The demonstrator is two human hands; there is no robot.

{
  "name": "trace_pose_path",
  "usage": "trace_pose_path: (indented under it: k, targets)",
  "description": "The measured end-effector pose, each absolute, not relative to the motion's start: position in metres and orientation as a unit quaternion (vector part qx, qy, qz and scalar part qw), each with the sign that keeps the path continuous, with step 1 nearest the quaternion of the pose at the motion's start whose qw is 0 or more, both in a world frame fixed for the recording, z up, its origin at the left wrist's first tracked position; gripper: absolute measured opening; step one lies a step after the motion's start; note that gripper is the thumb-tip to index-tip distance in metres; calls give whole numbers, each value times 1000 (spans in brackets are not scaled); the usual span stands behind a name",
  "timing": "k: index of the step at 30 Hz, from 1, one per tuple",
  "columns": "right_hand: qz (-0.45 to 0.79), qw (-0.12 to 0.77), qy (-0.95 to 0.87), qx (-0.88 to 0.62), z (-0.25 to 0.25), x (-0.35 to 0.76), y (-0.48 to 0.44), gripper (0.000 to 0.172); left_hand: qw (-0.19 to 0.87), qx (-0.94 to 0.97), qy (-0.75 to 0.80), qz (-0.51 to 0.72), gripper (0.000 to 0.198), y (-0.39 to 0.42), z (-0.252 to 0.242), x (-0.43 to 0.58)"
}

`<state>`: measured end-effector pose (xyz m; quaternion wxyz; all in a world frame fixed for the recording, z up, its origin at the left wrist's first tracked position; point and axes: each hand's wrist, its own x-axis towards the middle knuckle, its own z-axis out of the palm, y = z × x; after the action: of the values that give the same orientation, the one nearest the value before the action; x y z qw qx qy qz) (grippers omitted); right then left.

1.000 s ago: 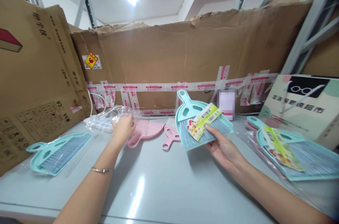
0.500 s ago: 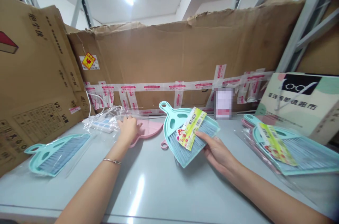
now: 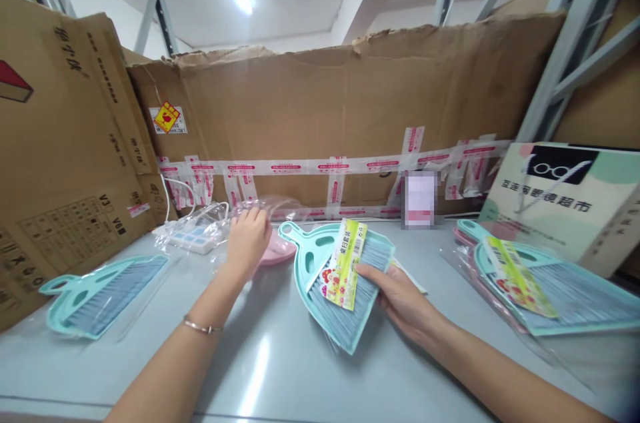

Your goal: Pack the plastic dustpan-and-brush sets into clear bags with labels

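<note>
My right hand (image 3: 407, 303) pinches a teal dustpan (image 3: 310, 260) at its wide side, thumb on the front. A brush with grey-blue bristles (image 3: 345, 316) lies in the pan, and a yellow-green printed card (image 3: 345, 263) crosses it. Behind, a pale card edge (image 3: 410, 274) shows. Farther back, my left hand (image 3: 249, 236) is closed, with clear plastic film (image 3: 285, 208) bunched at its fingertips. Beside that hand is a pink dustpan (image 3: 277, 250), partly hidden by the hand and the teal pan.
A bagged teal dustpan set (image 3: 103, 296) lies on the left of the grey table (image 3: 280, 383). Another carded set (image 3: 540, 283) is on the right, near a paper bag (image 3: 555, 203). A plastic-wrapped power strip (image 3: 193, 236) sits behind; cardboard (image 3: 300, 110) walls the back.
The teal dustpan has come lower and left, turning slightly in my right hand. My left hand's fingers have curled up, and plastic film now bulges beside them. Less of the pink dustpan shows.
</note>
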<state>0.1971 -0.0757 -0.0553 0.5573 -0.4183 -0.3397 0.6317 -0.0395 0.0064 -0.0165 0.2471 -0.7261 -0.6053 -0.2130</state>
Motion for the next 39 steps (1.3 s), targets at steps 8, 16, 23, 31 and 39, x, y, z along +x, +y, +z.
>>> trace_pose_path:
  k: [8, 16, 23, 31, 39]
  targets:
    - [646, 570, -304, -407, -60, 195, -72, 38, 157, -832, -391, -362, 21, -32, -18, -10]
    - [638, 632, -241, -369, -59, 188, -74, 46, 210, -865, -263, -372, 14, -52, -26, 13]
    - [623, 668, -188, -360, -58, 184, -75, 42, 214, -866, -245, -380, 8, -56, -25, 15]
    - [593, 706, -166, -349, -56, 183, -74, 46, 203, -848, -272, -407, 15, -56, -34, 19]
    - [600, 703, -166, -343, -61, 179, -75, 49, 183, -870, -232, -394, 12, -57, -40, 27]
